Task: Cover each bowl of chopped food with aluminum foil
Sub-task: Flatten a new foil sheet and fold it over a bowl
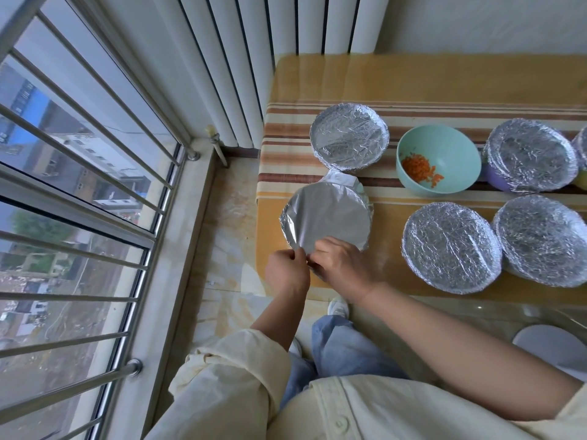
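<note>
Silver foil sheet (330, 217) is laid smooth over a bowl that it hides almost wholly. This bowl stands on the bench (413, 77), to the window side of the open teal bowl (457, 160) and nearer the person than it. The sheet's near edge is clamped by both grips. The left grip (287, 268) is closed on a loose corner, pinched between thumb and fingers, and the right grip (341, 265) is curled over the edge just beside it, the two almost touching. The step in hand is judged to be the crimping of the last loose stretch. It is best done with the slack drawn outward and down, the fold pressed tight under the rim, and the work carried round in short stages so that the flat top is neither torn nor dented. The bowl should be steadied meanwhile, since it stands close to the bench edge. The covered bowl thus lies just beyond the grips, with only its near rim under them. The teal bowl, with chopped carrot (419, 168) inside, is uncovered and well apart from both grips, among foil-capped bowls (349, 136) around it.
</note>
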Available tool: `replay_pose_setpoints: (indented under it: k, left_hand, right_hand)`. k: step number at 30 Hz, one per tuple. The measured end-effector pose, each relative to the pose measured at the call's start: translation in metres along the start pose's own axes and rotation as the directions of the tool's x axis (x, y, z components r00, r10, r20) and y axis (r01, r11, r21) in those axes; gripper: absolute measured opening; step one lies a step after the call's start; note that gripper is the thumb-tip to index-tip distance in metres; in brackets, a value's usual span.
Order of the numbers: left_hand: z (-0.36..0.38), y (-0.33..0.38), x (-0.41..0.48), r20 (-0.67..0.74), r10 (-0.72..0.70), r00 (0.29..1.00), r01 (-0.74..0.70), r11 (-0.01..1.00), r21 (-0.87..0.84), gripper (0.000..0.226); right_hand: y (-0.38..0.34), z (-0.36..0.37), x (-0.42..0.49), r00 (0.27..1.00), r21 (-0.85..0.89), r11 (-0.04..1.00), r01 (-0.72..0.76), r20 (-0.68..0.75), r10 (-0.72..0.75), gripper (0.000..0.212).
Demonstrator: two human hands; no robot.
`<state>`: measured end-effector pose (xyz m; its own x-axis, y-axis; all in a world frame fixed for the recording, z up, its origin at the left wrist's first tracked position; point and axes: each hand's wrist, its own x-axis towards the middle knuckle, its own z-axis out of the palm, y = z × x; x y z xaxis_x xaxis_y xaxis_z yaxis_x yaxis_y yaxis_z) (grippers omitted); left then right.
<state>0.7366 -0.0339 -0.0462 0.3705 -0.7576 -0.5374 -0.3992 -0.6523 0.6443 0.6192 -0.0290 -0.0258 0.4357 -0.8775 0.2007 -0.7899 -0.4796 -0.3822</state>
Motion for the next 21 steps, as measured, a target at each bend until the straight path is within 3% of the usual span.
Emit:
replay_pose_setpoints:
  k: [12, 15, 19, 21]
  left_hand:
    - [-0.008, 0.005, 0.016, 0.033, 0.068, 0.997, -0.073, 0.982, 0.176, 0.029]
    - [-0.010, 0.005, 0.014, 0.023, 0.065, 0.998, -0.068, 0.991, 0.119, 0.032]
    - [-0.006, 0.001, -0.001, 0.005, 0.030, 1.000, -0.030, 0.998, 0.056, 0.054]
    - [0.000, 0.002, -0.006, 0.052, 0.004, 0.999, -0.005, 1.000, 0.022, 0.049]
  right_hand:
    - [0.006, -0.003, -0.010, 1.000, 0.016, 1.000, 0.008, -0.007, -0.008, 0.023]
    - [0.001, -0.004, -0.002, 0.999, -0.001, 0.999, 0.038, -0.002, -0.038, 0.027]
    - [0.000, -0.009, 0.000, 0.999, -0.043, 0.998, 0.045, 0.002, -0.045, 0.028]
    - [0.001, -0.007, -0.001, 0.999, -0.051, 0.997, 0.050, 0.000, -0.050, 0.028]
